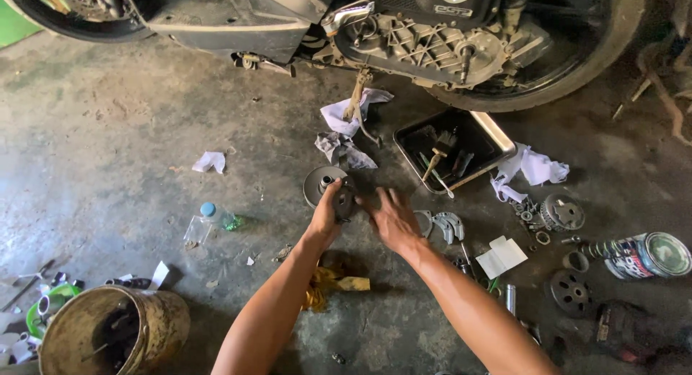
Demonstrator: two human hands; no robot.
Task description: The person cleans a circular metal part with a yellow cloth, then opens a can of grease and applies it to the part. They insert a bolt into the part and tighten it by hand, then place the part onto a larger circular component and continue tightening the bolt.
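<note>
Left hand (326,210) clamped on dark round part (344,200) at frame centre, beside pulley disc (317,182) on floor (130,130). Right hand (393,218) open, fingers spread, touching part. Tray (497,140) upper right.

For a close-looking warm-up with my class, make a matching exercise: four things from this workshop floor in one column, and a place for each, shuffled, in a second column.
Things
1. round metal pulley part
2. metal tray with brushes
3. plastic bottle with blue cap
4. rusty bucket

Places
A. bottom left corner of the view
B. lying on the floor left of the left hand
C. on the floor just under the scooter's engine
D. held by the left hand, with the right hand beside it

Pairs: 1-D, 2-C, 3-B, 4-A
</note>
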